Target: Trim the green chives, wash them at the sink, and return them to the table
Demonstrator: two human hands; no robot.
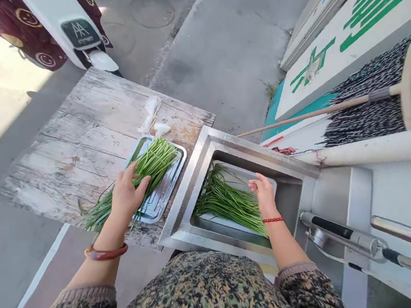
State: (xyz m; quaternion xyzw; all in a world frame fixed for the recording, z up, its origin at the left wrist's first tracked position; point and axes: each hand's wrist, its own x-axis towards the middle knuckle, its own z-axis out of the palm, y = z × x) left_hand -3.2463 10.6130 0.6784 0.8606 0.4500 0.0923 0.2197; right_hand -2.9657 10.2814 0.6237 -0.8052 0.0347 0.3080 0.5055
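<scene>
Long green chives (157,158) lie in a bundle on a metal tray (178,171), their leafy ends hanging over its near left corner. My left hand (128,190) rests over this bundle, thumb and fingers spread. A second heap of chives (230,200) lies in a white tray (242,172) inside the steel sink (198,173). Above the right side of that heap is my right hand (263,194), its fingers loosely bent and apart, with nothing visible in them.
The metal tray stands on a weathered wooden table (71,140), near some white plastic scraps (161,129). A faucet (344,234) reaches toward the sink from the right. Behind it leans a mop (377,93). A scooter (51,10) stands beyond the table.
</scene>
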